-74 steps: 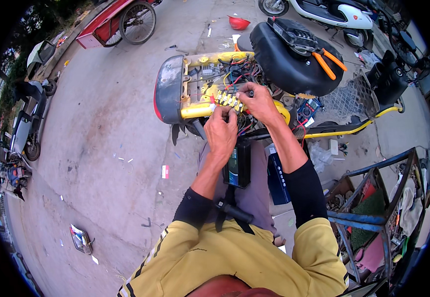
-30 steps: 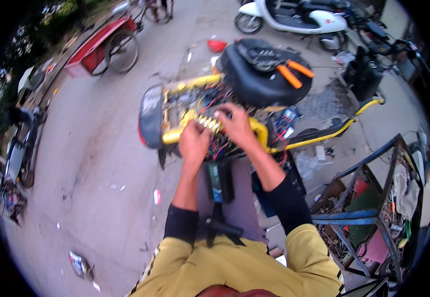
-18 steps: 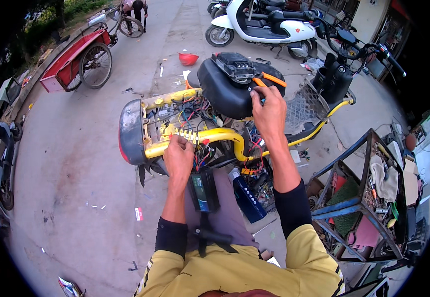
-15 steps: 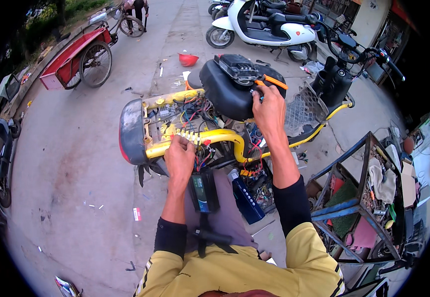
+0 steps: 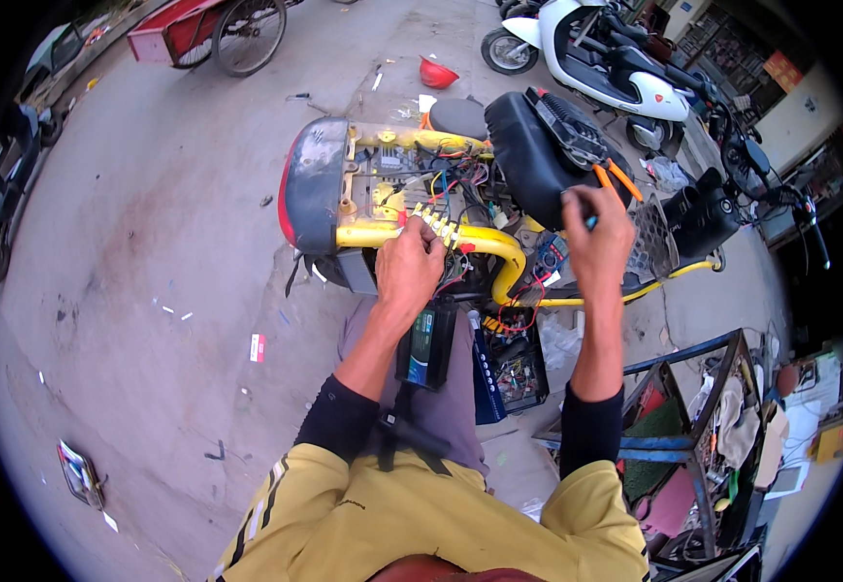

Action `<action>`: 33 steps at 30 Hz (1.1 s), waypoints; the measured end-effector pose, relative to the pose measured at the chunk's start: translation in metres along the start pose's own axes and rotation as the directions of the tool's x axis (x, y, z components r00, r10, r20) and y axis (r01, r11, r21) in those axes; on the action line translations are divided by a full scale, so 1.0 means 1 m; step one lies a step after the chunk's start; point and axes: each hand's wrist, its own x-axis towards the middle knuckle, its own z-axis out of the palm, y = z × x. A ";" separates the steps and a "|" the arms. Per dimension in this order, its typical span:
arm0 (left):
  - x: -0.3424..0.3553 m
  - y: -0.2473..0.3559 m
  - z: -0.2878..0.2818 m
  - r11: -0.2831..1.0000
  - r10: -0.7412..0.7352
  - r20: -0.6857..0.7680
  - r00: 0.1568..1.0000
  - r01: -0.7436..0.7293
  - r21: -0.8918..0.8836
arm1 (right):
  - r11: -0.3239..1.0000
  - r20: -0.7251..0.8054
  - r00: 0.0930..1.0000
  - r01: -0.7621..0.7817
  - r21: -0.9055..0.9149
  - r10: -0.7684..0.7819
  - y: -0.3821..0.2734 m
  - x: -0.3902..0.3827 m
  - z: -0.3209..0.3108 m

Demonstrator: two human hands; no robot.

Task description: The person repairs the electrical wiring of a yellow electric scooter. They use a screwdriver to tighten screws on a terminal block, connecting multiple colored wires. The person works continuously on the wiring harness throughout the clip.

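Note:
A stripped two-wheeler with a yellow tube frame and bundles of bare wiring lies before me. My left hand is closed in a pinch at the near frame tube, beside a row of small white connectors; what its fingertips hold is hidden. My right hand is raised by the black seat, fingers curled around something small and teal that I cannot make out. Just beyond it, orange-handled pliers rest on the seat, next to a black part.
A black controller box lies by my leg, near an open box of small parts. At right stands a blue metal rack full of tools. A white scooter and a red cart stand farther off.
My view has turned, so the scene sits farther right and the cart higher. My right hand has drawn back from the pliers. My left hand stays at the connectors.

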 end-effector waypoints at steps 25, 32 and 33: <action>-0.002 -0.009 0.000 0.998 0.030 0.038 0.999 -0.028 -0.056 | 0.982 0.284 0.951 0.075 0.176 -0.123 -0.032 -0.072 0.115; -0.002 -0.009 0.000 0.999 0.019 0.035 0.999 -0.017 -0.048 | 0.982 0.323 0.931 0.130 0.136 -0.168 -0.030 -0.065 0.111; -0.002 -0.008 0.000 0.998 0.015 0.038 0.999 -0.013 -0.057 | 0.982 0.329 0.931 0.115 0.149 -0.159 -0.032 -0.064 0.109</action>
